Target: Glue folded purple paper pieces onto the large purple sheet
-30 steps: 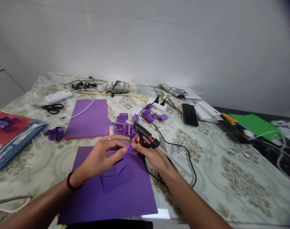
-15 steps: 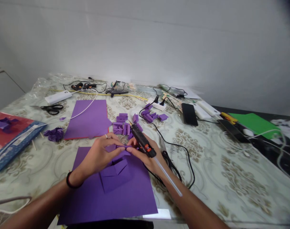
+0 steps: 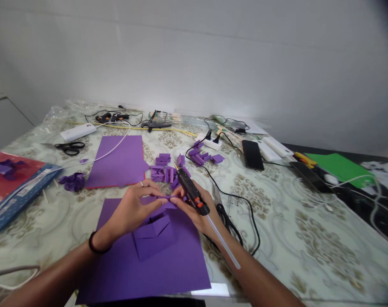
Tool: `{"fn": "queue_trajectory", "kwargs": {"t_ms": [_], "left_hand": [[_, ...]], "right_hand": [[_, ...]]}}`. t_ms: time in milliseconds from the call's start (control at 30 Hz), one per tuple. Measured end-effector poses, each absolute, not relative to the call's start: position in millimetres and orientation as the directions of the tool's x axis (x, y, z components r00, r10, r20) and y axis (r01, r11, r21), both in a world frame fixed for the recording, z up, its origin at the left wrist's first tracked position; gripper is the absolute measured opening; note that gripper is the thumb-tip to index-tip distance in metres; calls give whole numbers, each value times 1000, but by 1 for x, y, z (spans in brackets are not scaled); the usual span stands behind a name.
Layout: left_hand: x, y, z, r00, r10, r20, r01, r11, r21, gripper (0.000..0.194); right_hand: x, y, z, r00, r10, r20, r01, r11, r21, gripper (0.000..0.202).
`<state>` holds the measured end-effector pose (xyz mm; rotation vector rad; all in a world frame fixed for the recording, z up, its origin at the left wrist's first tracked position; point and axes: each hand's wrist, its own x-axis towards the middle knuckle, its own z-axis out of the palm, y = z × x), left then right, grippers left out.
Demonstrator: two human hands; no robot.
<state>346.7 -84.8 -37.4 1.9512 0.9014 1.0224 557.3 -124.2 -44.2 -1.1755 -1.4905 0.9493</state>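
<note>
Over a large purple paper sheet (image 3: 177,268), my left hand (image 3: 133,211) pinches a small folded piece of purple paper (image 3: 170,205) between thumb and fingertips. The other end of that piece is pinched by my right hand (image 3: 198,217). A black hot glue gun (image 3: 188,186) also rests in my right hand, its nozzle pointing up and away and a clear glue stick (image 3: 224,243) sticking out of its back. Below the fingers, a folded purple paper piece (image 3: 155,245) lies on the sheet. My fingers partly hide the pinched paper.
Beyond my hands lie several small folded purple papers (image 3: 163,160) and another purple sheet (image 3: 117,160). Scissors (image 3: 70,148), crumpled purple paper (image 3: 73,181) and a red-and-blue packet (image 3: 27,183) are at left. A black cord (image 3: 245,196) loops at right, near a phone (image 3: 253,154) and power strip (image 3: 209,140).
The glue gun has tilted slightly, its back end shifting a little. Both hands keep pinching the folded paper in nearly the same place.
</note>
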Motion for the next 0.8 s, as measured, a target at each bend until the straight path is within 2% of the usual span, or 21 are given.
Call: {"fn": "queue_trajectory", "kwargs": {"t_ms": [133,500,800], "left_hand": [[346,-85,-38,389,851,353,272,-472,839,9],[346,-84,-39,432,825,365,233,-494,838,3],[343,-85,-42,423,821,384,264,-517,814,6]], "right_hand": [[557,-124,-47,-38,970,238,217,241,-946,27],[558,-124,-46,-39,970,241,235,244,-941,28],[554,-126,-46,-56,971,234,190,241,-952,27]]}}
